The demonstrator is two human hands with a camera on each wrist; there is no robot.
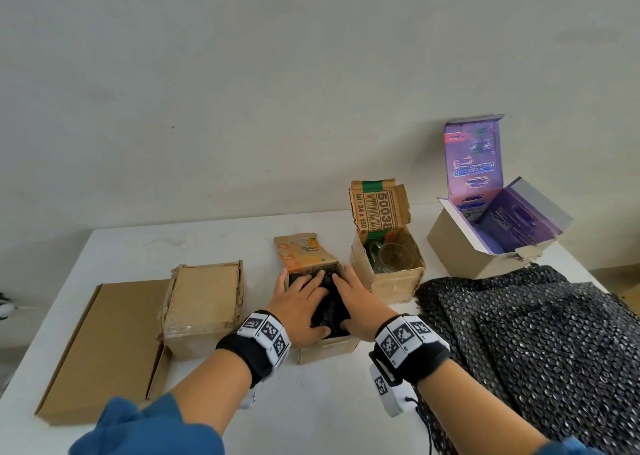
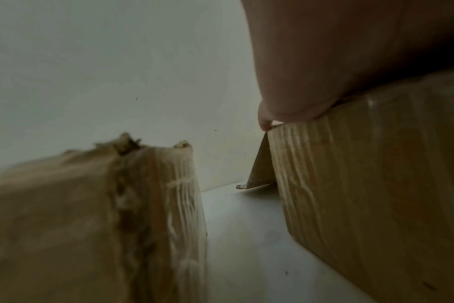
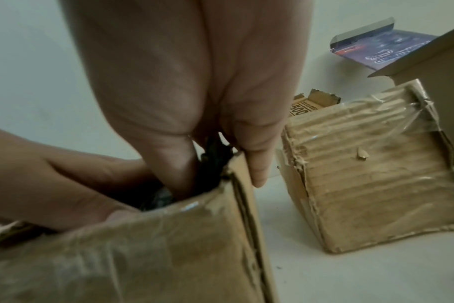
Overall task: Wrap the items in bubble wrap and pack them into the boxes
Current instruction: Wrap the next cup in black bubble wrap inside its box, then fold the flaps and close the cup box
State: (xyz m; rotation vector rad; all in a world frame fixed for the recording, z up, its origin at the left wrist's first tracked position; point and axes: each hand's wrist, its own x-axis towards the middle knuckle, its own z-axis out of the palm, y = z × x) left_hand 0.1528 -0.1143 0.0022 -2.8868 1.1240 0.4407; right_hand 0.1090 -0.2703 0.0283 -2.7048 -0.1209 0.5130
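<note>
Hands (image 1: pixel 300 307) (image 1: pixel 360 302) flat, fingers straight, pressing bundle (image 1: pixel 330 302) into box (image 1: pixel 325 345) — glass (image 1: pixel 394 255) at 1 o'clock unwrapped, wrap (image 1: pixel 540 333) waiting.

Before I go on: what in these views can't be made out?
- Wrapped item in the middle box: head view, both hands and black wrap cover it.
- Right fingertips: right wrist view, sunk inside the box.
- Glass in the next box: count unclear; walls hide the lower part.
- Closed box: contents hidden.
- Left wrist view: blurred, palm blocks it.
</note>
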